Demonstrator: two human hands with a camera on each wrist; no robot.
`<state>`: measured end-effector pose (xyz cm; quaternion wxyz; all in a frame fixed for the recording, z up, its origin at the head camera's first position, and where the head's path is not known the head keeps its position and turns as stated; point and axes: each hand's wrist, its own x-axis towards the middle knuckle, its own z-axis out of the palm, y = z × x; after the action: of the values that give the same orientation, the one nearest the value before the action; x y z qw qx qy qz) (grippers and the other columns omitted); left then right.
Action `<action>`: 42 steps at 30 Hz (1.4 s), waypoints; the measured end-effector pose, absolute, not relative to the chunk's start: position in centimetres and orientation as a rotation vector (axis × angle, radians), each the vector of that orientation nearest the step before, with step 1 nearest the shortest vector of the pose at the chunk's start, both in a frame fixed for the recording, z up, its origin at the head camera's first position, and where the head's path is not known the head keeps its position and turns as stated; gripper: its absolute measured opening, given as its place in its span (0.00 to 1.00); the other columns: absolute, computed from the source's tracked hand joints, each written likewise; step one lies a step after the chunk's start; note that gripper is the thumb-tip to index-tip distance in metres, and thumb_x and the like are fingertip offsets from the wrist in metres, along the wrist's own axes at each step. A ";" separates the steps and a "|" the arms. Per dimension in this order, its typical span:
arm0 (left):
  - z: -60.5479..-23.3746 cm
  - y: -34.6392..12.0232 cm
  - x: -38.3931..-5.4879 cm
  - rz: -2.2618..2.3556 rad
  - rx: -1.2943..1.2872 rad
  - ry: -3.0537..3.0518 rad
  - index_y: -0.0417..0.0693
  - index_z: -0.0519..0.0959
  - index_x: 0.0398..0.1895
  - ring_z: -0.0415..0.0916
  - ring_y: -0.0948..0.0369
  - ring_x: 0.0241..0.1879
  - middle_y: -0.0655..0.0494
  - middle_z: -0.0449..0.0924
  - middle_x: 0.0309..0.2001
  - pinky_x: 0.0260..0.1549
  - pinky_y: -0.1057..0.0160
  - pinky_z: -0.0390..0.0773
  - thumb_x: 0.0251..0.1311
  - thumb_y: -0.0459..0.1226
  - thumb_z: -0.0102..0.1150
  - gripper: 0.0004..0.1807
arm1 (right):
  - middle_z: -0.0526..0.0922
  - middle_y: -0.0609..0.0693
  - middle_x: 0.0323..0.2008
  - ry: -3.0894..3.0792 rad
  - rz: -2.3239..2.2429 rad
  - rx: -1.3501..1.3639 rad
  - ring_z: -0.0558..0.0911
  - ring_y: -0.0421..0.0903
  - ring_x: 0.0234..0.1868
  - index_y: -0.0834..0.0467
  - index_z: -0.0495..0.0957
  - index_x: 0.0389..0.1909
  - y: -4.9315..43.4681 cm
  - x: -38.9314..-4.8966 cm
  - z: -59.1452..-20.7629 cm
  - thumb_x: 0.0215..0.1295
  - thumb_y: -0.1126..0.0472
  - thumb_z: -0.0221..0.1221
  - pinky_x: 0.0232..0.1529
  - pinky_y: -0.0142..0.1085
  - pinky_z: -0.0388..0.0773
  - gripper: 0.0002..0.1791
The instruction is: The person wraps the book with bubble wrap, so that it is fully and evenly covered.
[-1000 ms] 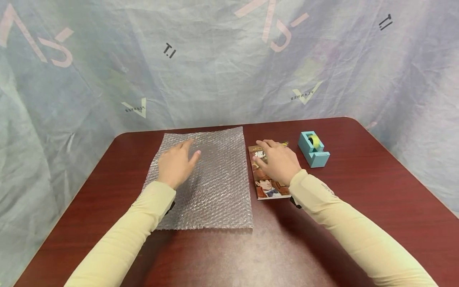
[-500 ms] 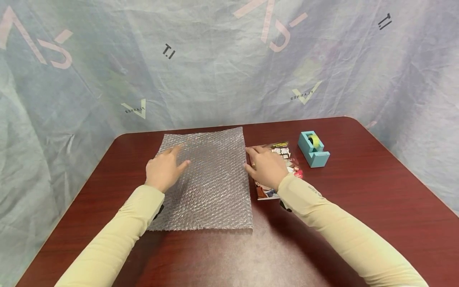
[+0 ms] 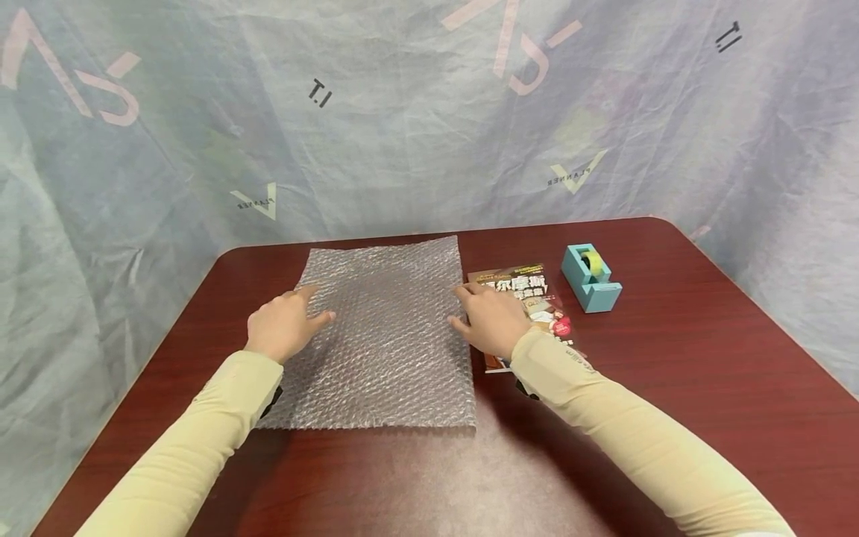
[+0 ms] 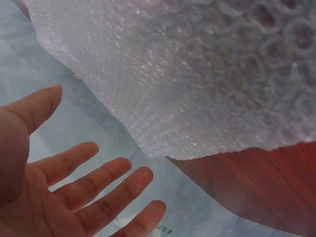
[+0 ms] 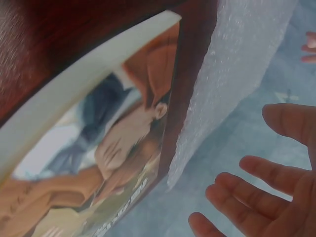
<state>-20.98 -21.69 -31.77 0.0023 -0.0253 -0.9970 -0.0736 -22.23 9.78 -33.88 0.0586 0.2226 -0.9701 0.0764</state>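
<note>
My left hand [image 3: 278,328] hovers, fingers apart and holding nothing, over the left side of the bubble wrap [image 3: 396,335]; my right hand [image 3: 493,321], equally empty, over the book [image 3: 546,306] just right of it. Flat on the tabletop [image 3: 389,485], the wrap looks light and floppy, best pinched at its corners; the book, stiffer and slick, by its edges.

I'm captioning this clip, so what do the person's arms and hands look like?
The left hand and right hand are bare. Pale yellow, creased sleeves cover both arms; the right sleeve carries lettering near the cuff, too small to read. A black piece shows beneath each cuff.
</note>
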 end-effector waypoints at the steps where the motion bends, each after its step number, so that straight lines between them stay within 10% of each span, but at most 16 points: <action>1: -31.8 -21.8 -21.0 -0.235 -0.079 -3.156 0.38 0.66 0.74 0.81 0.37 0.46 0.28 0.69 0.67 0.39 0.40 0.81 0.69 0.54 0.60 0.40 | 0.77 0.61 0.64 -2.945 0.220 0.679 0.81 0.58 0.58 0.59 0.71 0.71 9.7 -22.2 -33.9 0.73 0.47 0.60 0.47 0.57 0.81 0.31; 7: -31.3 -22.6 -21.2 -0.244 -0.103 -3.352 0.37 0.60 0.77 0.63 0.31 0.67 0.26 0.59 0.72 0.50 0.33 0.74 0.67 0.58 0.60 0.47 | 0.79 0.59 0.62 -2.976 0.167 0.751 0.81 0.57 0.57 0.59 0.71 0.70 9.3 -21.9 -34.3 0.72 0.47 0.61 0.51 0.53 0.81 0.32; 42: -32.7 -22.8 -20.3 -0.136 -0.103 -3.471 0.34 0.64 0.74 0.67 0.34 0.65 0.26 0.64 0.69 0.50 0.35 0.76 0.52 0.59 0.73 0.55 | 0.79 0.57 0.62 -3.112 0.031 0.765 0.78 0.56 0.63 0.58 0.76 0.66 8.5 -21.8 -35.6 0.70 0.44 0.62 0.63 0.54 0.72 0.30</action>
<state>-20.26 -22.76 -32.69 -0.1660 -0.0294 -0.9849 -0.0385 -21.76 8.46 -35.64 -0.0317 0.2386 -0.9705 0.0097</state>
